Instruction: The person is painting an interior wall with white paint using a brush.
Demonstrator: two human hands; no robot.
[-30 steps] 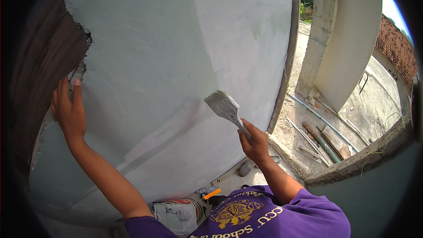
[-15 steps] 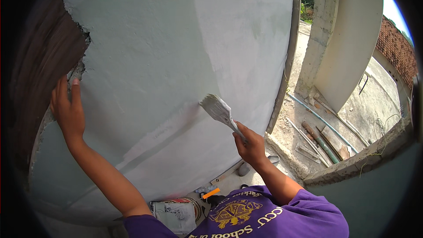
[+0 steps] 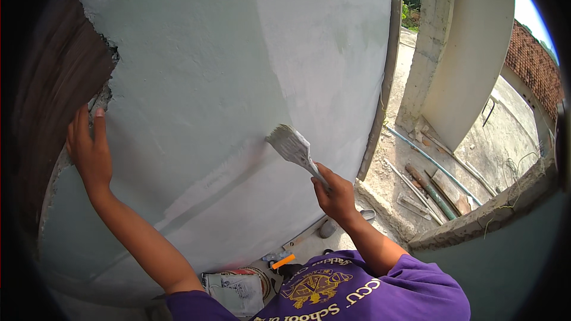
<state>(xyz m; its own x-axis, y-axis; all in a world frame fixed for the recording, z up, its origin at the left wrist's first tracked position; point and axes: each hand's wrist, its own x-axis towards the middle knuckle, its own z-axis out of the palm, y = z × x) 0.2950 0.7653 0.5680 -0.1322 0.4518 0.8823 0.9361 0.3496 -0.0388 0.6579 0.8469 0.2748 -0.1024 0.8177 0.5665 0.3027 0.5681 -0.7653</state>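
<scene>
A wide paintbrush (image 3: 291, 145), its bristles and handle smeared with whitish paint, is gripped by the handle in my right hand (image 3: 335, 190). The bristle tips point up and left, at or very near the plastered wall (image 3: 202, 71); I cannot tell whether they touch it. White paint covers the wall's right side and lower part, while a pale green area lies in the middle. On the far left, my left hand (image 3: 90, 151) rests with fingers stretched out on the rough broken plaster edge, beside a dark brown wooden surface (image 3: 53, 77).
A paint bucket (image 3: 262, 279) with a pale, paint-smeared container (image 3: 234, 295) stands at the wall's foot. Grey shoes (image 3: 328, 228) lie nearby on the floor. Beyond the wall's right edge are several pipes (image 3: 437, 196), a concrete pillar (image 3: 428, 47) and a low ledge (image 3: 488, 217).
The view has shifted very slightly. My hands and the paintbrush keep nearly the same places against the wall.
</scene>
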